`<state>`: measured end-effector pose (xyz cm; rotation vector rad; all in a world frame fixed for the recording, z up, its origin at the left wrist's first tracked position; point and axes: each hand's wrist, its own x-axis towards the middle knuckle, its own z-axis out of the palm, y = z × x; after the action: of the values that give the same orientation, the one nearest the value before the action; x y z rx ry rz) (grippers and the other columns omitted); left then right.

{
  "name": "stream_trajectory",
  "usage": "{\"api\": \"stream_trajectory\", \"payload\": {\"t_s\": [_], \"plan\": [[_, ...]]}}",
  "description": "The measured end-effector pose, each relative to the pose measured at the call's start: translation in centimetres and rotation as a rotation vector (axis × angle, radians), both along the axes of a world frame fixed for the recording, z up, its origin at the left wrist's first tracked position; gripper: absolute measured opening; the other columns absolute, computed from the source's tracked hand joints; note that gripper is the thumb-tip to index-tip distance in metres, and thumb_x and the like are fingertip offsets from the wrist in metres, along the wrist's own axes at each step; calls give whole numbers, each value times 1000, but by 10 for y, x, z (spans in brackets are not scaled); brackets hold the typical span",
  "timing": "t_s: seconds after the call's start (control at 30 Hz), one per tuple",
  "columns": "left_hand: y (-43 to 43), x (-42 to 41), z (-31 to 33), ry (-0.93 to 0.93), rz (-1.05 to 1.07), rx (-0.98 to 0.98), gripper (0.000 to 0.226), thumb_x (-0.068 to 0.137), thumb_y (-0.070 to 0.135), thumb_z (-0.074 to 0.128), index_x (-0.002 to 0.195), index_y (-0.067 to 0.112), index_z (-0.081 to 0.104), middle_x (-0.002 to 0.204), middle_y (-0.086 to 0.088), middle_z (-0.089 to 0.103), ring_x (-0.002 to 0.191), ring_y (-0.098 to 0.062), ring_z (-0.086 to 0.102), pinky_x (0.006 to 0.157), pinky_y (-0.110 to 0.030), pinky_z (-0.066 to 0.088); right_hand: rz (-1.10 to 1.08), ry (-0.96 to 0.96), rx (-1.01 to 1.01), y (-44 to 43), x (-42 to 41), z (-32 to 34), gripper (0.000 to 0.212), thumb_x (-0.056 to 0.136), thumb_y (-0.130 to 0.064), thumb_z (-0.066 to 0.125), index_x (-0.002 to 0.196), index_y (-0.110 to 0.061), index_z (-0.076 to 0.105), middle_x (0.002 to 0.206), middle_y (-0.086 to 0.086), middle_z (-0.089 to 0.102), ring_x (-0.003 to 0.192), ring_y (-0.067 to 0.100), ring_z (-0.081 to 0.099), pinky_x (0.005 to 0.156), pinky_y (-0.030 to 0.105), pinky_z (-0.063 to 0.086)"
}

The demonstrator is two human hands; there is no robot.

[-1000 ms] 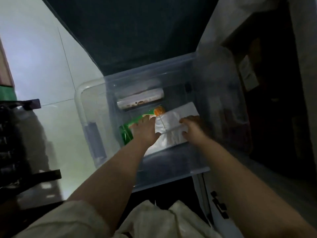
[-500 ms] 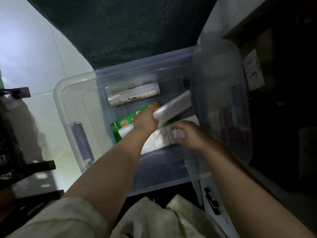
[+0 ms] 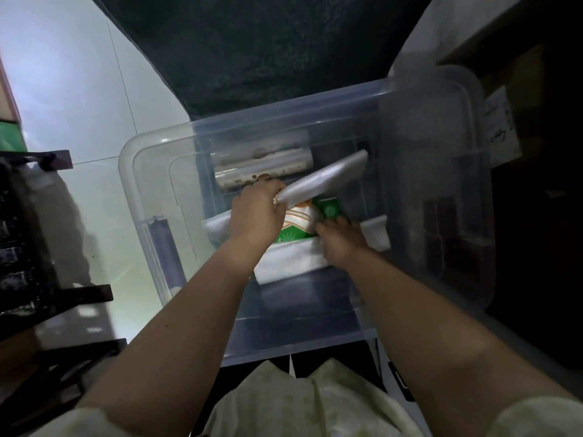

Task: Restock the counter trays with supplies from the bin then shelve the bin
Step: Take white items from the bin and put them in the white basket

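Note:
A clear plastic bin (image 3: pixel 142 197) sits below me with both my arms reaching into it. My left hand (image 3: pixel 255 216) is shut on a flat white packet (image 3: pixel 328 179), lifted and tilted above the other supplies. My right hand (image 3: pixel 339 241) rests on a green and white packet (image 3: pixel 298 227), its fingers curled over the packet's edge. Under both lies a white pack (image 3: pixel 290 266). A long white roll-shaped pack with brown print (image 3: pixel 262 167) lies against the bin's far wall.
Pale tiled floor (image 3: pixel 79 89) spreads to the left, a dark mat (image 3: pixel 268 48) lies beyond the bin. Dark shelving (image 3: pixel 28 247) stands at left. Boxes with a paper label (image 3: pixel 501 124) sit in a dark shelf at right.
My left hand has raised the flat white packet higher off the pile. My right hand moved from the white pack onto the green and white packet. The view shifted closer over the bin.

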<state>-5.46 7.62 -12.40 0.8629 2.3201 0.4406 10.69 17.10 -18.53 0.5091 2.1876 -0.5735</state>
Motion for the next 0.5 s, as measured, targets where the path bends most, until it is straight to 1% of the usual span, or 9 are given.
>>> {"api": "stream_trajectory", "payload": {"t_s": [0.07, 0.1, 0.17, 0.2, 0.23, 0.3, 0.4, 0.47, 0.5], "plan": [[-1, 1, 7, -7, 9, -3, 22, 83, 16, 63, 105, 17, 66, 103, -5, 67, 97, -29, 57, 85, -44, 47, 61, 4, -44, 0, -1, 6, 40, 86, -15, 50, 125, -24, 52, 128, 9, 51, 118, 33, 43, 97, 43, 36], [0, 1, 11, -9, 8, -1, 23, 83, 16, 62, 106, 18, 66, 104, -4, 67, 98, -29, 57, 85, -44, 46, 68, 20, -55, 0, -1, 11, 39, 86, -15, 50, 124, -22, 54, 127, 11, 51, 117, 34, 44, 94, 41, 38], [0, -1, 26, -6, 8, 13, 27, 83, 16, 63, 110, 20, 66, 107, -4, 67, 100, -29, 57, 87, -45, 46, 8, 47, -41, 1, 0, 27, 40, 89, -18, 48, 128, -22, 51, 129, 13, 49, 115, 36, 45, 93, 39, 39], [0, -2, 39, 5, 5, 28, 29, 83, 16, 63, 111, 21, 66, 109, -4, 67, 101, -30, 57, 88, -45, 46, 0, 97, -19, 1, 1, 41, 39, 89, -17, 48, 127, -22, 51, 129, 13, 49, 115, 36, 45, 93, 39, 39], [0, -3, 50, 21, 1, 43, 30, 82, 15, 64, 112, 21, 66, 110, -4, 67, 101, -30, 57, 88, -46, 46, 37, 144, 2, 1, 0, 53, 38, 88, -16, 50, 125, -22, 53, 129, 11, 50, 115, 35, 44, 92, 39, 38], [2, -6, 69, 57, -1, 83, 29, 80, 12, 67, 107, 21, 68, 108, -5, 67, 100, -31, 57, 86, -46, 47, 102, 230, 23, 4, 0, 77, 36, 85, -15, 53, 121, -21, 55, 125, 8, 52, 114, 33, 42, 91, 39, 35], [-1, -8, 120, 118, -38, 166, 29, 78, 10, 68, 105, 20, 69, 102, -6, 68, 95, -33, 57, 81, -45, 48, 125, 373, 131, 9, 1, 140, 31, 81, -14, 57, 112, -18, 59, 111, 9, 57, 105, 34, 47, 82, 40, 34], [-2, -11, 155, 165, -77, 226, 31, 78, 8, 69, 106, 21, 69, 100, -5, 69, 92, -32, 58, 80, -44, 48, 92, 478, 214, 8, 7, 184, 24, 74, -12, 65, 98, -16, 63, 97, 9, 61, 92, 34, 53, 74, 40, 39], [-4, -13, 172, 189, -99, 252, 32, 77, 8, 69, 106, 22, 69, 100, -4, 69, 92, -31, 58, 79, -43, 48, 69, 528, 251, 5, 11, 205, 25, 69, -11, 70, 92, -16, 63, 91, 8, 62, 85, 33, 55, 70, 40, 42]]}}
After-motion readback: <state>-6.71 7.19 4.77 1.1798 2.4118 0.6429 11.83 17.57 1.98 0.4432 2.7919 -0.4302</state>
